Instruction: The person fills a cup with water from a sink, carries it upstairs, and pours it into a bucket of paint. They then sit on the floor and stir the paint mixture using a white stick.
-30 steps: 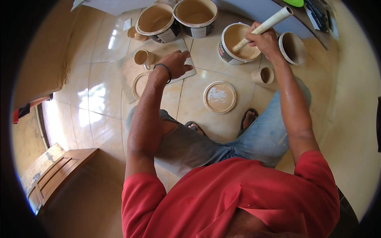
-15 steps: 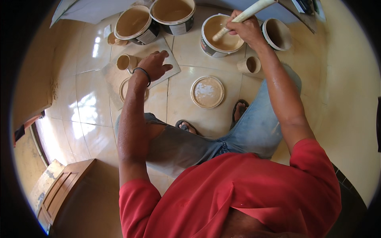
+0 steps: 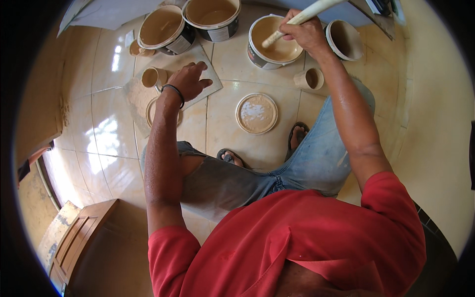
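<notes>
My right hand [image 3: 306, 33] is wrapped around a thick pale stick [image 3: 316, 11]. The stick slants down into a white-rimmed bucket [image 3: 258, 61] of tan, paint-like liquid, its lower end at the liquid. Nothing is in my left hand [image 3: 189, 81]; its fingers are spread in the air, thumb apart, and a dark band circles the wrist. Close by that hand, a tan-coated mug [image 3: 152, 77] appears on a pale board [image 3: 210, 85]. My left forearm partly covers a round lid [image 3: 150, 113] beside the mug.
Two more buckets of tan liquid, one at the left [image 3: 180, 45] and one beside it [image 3: 222, 33], stand at the back. An emptier-looking bucket [image 3: 328, 42] and a coated cup [image 3: 301, 80] are at right. A smeared lid [image 3: 257, 114] lies before my feet. Small cup [image 3: 134, 48] far left.
The whole view has shifted slightly, with the floor things a little further left. My right hand keeps its grip on the stick, and my left hand stays spread.
</notes>
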`<state>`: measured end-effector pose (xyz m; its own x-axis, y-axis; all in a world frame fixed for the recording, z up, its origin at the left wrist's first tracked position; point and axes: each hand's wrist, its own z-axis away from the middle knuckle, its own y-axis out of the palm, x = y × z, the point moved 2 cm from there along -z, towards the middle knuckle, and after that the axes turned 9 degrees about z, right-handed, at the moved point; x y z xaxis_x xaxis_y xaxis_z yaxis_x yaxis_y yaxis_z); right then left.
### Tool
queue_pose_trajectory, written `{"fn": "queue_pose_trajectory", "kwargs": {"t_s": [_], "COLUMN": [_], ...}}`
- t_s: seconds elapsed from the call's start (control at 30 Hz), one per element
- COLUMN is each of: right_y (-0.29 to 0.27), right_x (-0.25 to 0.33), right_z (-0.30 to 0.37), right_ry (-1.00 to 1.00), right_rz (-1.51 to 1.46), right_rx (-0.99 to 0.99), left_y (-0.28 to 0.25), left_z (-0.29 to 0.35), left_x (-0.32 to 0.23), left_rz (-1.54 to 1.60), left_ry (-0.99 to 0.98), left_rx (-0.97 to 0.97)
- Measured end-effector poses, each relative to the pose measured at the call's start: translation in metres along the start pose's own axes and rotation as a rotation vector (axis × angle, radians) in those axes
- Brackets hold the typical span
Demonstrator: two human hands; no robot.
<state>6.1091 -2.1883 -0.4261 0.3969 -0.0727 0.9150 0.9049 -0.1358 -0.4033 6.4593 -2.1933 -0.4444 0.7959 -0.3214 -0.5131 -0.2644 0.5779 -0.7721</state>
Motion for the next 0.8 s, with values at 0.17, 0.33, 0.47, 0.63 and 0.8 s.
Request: {"fn": "queue_pose_trajectory", "kwargs": {"t_s": [0.17, 0.33, 0.47, 0.63, 0.8], "right_y": [-0.016, -0.018, 0.001, -0.013, -0.024], "right_x": [-0.004, 0.013, 0.015, -0.006, 0.018], "right_z": [-0.002, 0.009, 0.010, -0.005, 0.004], "right_ry": [-0.241, -0.123, 0.042, -0.178, 0.024], "right_rz": [0.467, 0.535, 0.059, 0.333, 0.524], "right_rx": [-0.075, -0.053, 0.059, -0.003, -0.040], "left_y": [-0.002, 0.000, 0.002, -0.001, -0.002], "left_z": [0.001, 0.004, 0.001, 0.000, -0.003], "left_x": [0.000, 0.003, 0.003, 0.000, 0.003], "left_rz": [-0.012, -0.001, 0.001, -0.004, -0.003], "left_ry": [-0.005, 0.004, -0.006, -0.002, 0.008], "left_rx": [0.012, -0.005, 0.019, 0.010, -0.003]}}
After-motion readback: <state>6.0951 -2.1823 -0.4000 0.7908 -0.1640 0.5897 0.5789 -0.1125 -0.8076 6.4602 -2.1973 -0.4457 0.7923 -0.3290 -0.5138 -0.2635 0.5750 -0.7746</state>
